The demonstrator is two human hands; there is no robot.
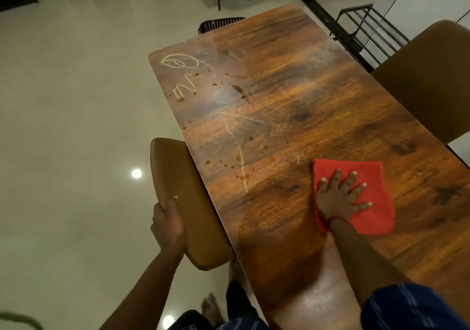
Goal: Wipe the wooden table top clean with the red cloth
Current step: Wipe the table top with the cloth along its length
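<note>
The red cloth [356, 197] was laid flat on the wooden table top [292, 126], toward its near right part, and was covered in the middle by the right hand [338, 200]. That hand was seen palm down with all its fingers [356, 192] spread wide and pressed onto the fabric; nothing was pinched between them. The left hand [167, 225] was wrapped around the top edge of a tan padded chair back [183, 197], which was tucked against the left side of the table, with the thumb over the upper rim. Beyond the cloth, a pale yellowish scribble [180, 62] was seen near the far left corner of the table, and a second zigzag of the same colour [184, 89] just below it. Small dark reddish drops [218, 84] were scattered between those marks and the middle of the board, and more drops [241, 175] were gathered nearer, left of the cloth. Faint pale streaks [237, 149] were drawn across the wood from the middle toward the cloth. A second tan chair [427, 80] was placed at the right side of the table, and a dark woven chair back [218, 23] was visible past the far end. A glossy light floor [76, 126] was seen to the left.
</note>
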